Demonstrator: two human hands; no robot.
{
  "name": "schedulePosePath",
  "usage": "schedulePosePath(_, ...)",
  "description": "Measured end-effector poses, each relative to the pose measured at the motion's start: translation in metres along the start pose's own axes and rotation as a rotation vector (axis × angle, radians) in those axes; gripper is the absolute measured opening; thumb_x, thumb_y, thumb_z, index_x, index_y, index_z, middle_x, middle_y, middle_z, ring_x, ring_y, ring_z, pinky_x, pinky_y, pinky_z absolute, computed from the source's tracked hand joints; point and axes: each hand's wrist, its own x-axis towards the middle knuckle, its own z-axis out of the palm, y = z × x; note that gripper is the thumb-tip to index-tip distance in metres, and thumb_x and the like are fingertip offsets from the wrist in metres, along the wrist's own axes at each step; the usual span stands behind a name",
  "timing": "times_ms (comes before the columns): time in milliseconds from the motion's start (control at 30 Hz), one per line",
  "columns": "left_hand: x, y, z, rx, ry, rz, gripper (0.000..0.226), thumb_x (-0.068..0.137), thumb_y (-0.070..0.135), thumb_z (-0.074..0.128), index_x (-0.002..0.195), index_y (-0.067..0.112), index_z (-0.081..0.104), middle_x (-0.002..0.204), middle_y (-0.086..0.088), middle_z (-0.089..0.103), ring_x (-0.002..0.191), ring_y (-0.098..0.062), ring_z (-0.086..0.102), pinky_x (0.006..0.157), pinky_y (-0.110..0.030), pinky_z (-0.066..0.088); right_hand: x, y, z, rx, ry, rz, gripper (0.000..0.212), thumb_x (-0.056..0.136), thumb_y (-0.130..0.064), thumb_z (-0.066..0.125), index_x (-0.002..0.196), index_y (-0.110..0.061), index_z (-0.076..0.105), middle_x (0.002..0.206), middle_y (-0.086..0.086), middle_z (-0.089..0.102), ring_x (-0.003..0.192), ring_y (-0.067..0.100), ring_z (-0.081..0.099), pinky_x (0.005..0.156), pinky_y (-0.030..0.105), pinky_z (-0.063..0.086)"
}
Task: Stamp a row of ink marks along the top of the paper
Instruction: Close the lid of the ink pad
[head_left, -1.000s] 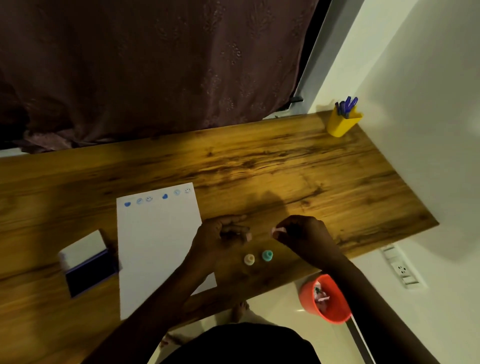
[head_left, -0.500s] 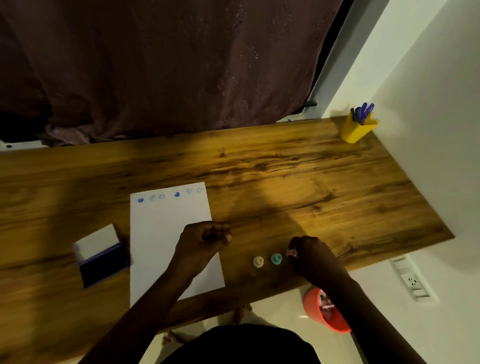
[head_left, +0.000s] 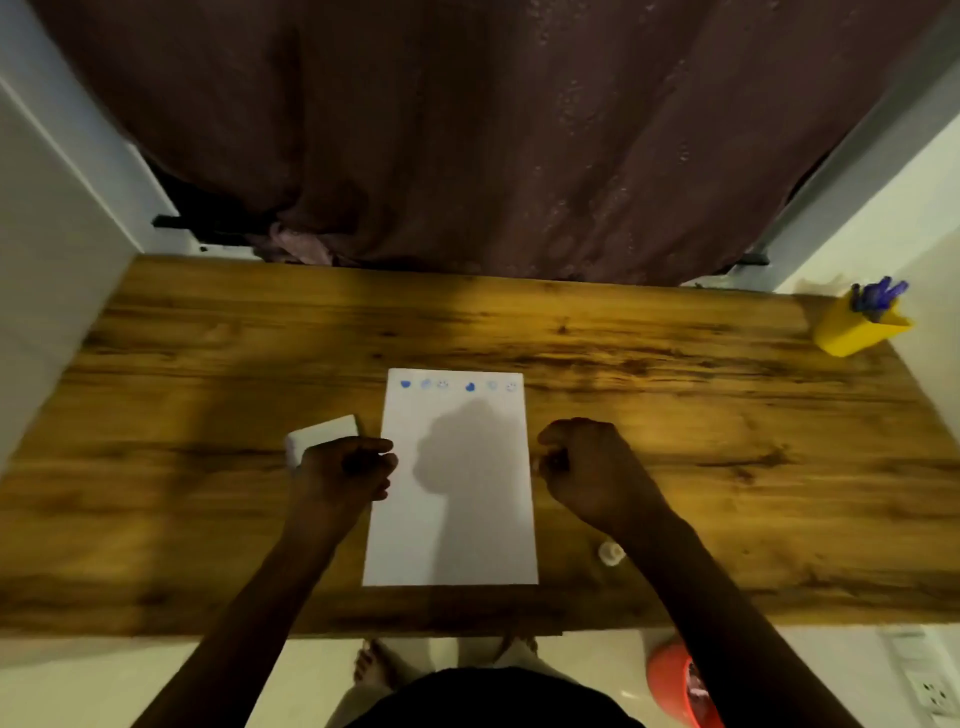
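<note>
A white sheet of paper lies upright on the wooden desk. Several blue ink marks run along its top edge. The ink pad, with its white lid, sits just left of the paper and is mostly hidden under my left hand. That hand hovers over the pad with its fingers curled round a small stamp that barely shows. My right hand is a closed fist at the paper's right edge, and nothing shows in it. A cream stamp stands beside my right forearm.
A yellow pen holder with blue pens stands at the far right corner by the wall. A dark curtain hangs behind the desk. An orange bucket sits on the floor at lower right, and my feet show below the desk's front edge.
My head has turned left, so the paper is now centred. My left hand moved left from the paper to over the ink pad. My right hand rose from the small stamps to the paper's right edge.
</note>
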Motion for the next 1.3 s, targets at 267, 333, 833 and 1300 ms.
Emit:
schedulePosePath(267,0.033,-0.039,-0.087,0.233,0.261,0.032,0.019,0.086,0.007,0.08,0.104,0.003,0.08,0.092,-0.011,0.076,0.068,-0.016,0.07,0.056,-0.026,0.057,0.077,-0.101,0.092,0.237,-0.119,-0.072,0.026,0.091,-0.027,0.074,0.112,-0.012,0.078,0.116,0.004,0.077,0.105,0.017,0.072,0.084,0.018,0.049)
schedulePosePath(333,0.04,-0.042,-0.095,0.3,0.25,0.062,0.007,0.084,0.003,0.079,0.087,-0.003,0.081,0.08,-0.015,0.078,0.067,-0.026,0.073,0.062,-0.037,0.057,0.091,-0.116,0.111,0.225,-0.13,-0.071,0.023,0.09,-0.024,0.074,0.107,-0.01,0.079,0.111,0.007,0.077,0.103,0.022,0.072,0.085,0.023,0.053)
schedulePosePath(833,0.058,-0.043,-0.102,0.484,0.054,0.058,0.008,0.084,0.005,0.076,0.081,-0.001,0.08,0.072,-0.013,0.078,0.054,-0.014,0.07,0.047,-0.025,0.054,0.124,-0.157,0.155,0.142,-0.107,-0.018,0.021,0.087,-0.023,0.078,0.1,-0.007,0.072,0.103,0.012,0.075,0.099,0.031,0.071,0.085,0.035,0.059)
schedulePosePath(1300,0.054,-0.066,-0.099,0.461,0.05,0.181,0.021,0.092,0.011,0.07,0.113,0.01,0.076,0.095,-0.001,0.074,0.072,-0.015,0.069,0.055,-0.019,0.049,0.097,-0.141,0.159,0.285,-0.024,-0.084,0.021,0.095,-0.024,0.071,0.114,-0.017,0.073,0.117,0.005,0.076,0.106,0.024,0.073,0.091,0.031,0.059)
